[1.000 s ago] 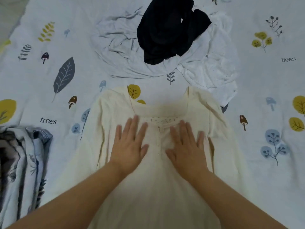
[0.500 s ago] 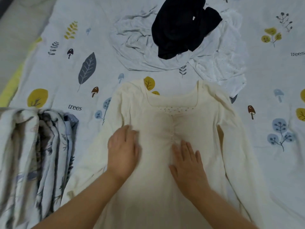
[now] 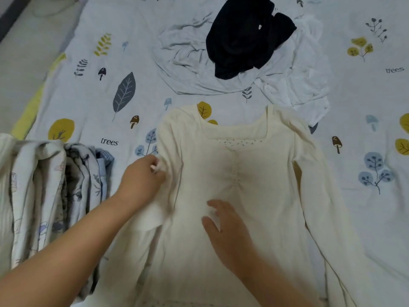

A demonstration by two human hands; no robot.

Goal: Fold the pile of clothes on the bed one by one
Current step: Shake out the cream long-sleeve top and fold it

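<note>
While a cream long-sleeved top lies face up and spread across the near middle of the bed, a person works on it with two bare hands. Nearest the camera, the right hand rests flat on the lower front of the top, its fingers relaxed and slightly spread, holding nothing. To its left and a little farther off, the left hand pinches the fabric at the edge of the top's left-side sleeve, fingers curled round a small fold of cloth just below the shoulder. The opposite sleeve lies straight down the top's right side, and a band of small dots runs under the square neckline. At the left edge of the frame, beside the left forearm, sits a stack of folded printed garments in white, grey and blue, apart from the top. Underneath everything lies a pale blue bedsheet printed with leaves, mushrooms, small trees and the word "trees". Beyond the top's neckline, the unfolded pile waits: a crumpled pale grey garment lies spread on the sheet, a black garment is heaped on top of it, and a white eyelet garment trails off to the right, its lower corner near the cream top's shoulder.
</note>
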